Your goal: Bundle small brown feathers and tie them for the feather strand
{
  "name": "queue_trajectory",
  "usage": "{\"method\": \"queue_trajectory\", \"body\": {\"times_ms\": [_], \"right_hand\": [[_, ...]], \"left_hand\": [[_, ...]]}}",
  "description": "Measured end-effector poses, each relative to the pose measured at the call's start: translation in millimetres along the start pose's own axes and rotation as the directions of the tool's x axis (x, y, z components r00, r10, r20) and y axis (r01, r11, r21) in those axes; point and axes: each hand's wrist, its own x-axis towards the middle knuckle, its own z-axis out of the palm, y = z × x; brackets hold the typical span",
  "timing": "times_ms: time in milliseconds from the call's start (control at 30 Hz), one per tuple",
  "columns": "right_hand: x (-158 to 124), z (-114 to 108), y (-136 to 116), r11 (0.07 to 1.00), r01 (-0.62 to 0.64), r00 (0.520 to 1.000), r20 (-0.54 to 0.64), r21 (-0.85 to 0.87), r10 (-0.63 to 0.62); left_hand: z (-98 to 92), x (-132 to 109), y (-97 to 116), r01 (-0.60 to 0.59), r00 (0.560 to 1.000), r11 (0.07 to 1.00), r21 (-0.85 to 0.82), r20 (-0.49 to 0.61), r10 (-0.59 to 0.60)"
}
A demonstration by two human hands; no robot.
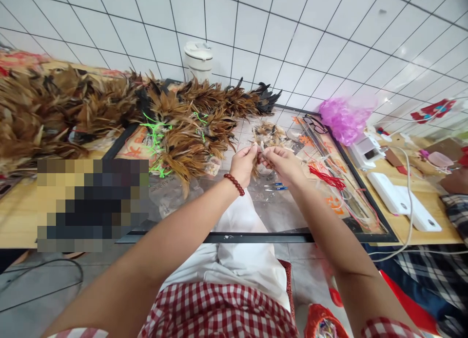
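My left hand (244, 161) and my right hand (280, 161) meet above the middle of the glass-topped table (226, 216). Both are closed in a pinch on a small brown feather (255, 170), whose tip hangs down between them. A beaded bracelet circles my left wrist. Just behind my fingers lies a loose heap of pale and brown feathers (272, 132). Blue-handled snips (277, 186) rest on the glass below my right hand. Left of my hands are bundles of brown feathers (190, 148), some tied with bright green string (157, 135).
A large mass of brown feathers (54, 109) covers the left side. A white lidded cup (198, 60) stands by the tiled wall. To the right are red cords (328, 177), glasses (316, 124), a purple plastic bag (343, 119) and white power banks (417, 208). A person's plaid sleeve (455, 211) shows at right.
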Motion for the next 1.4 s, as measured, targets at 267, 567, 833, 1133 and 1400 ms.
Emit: {"method": "queue_trajectory", "body": {"times_ms": [267,567,833,1133,1400], "right_hand": [[-2,5,2,0.993,-0.107,0.994,0.017,0.053,0.106],[21,-53,-3,0.823,0.047,0.969,-0.175,-0.566,-0.175],[83,-141,2,0.108,-0.246,0.932,-0.266,-0.963,-0.246],[57,-121,-12,0.272,-0.036,0.918,-0.14,-0.962,-0.372],[-2,-48,-25,0.411,0.62,0.762,0.388,-0.668,-0.519]], "left_hand": [[2.0,-1,-1,0.027,0.997,0.999,-0.046,0.078,-0.023],[1.0,-2,7,0.038,0.999,0.997,-0.072,0.007,-0.038],[1.1,-4,8,0.098,0.995,0.993,-0.059,-0.026,-0.099],[0.0,-4,10,0.121,0.993,0.989,-0.082,-0.007,-0.122],[-0.1,-3,10,0.175,0.982,0.984,0.02,0.065,-0.176]]}}
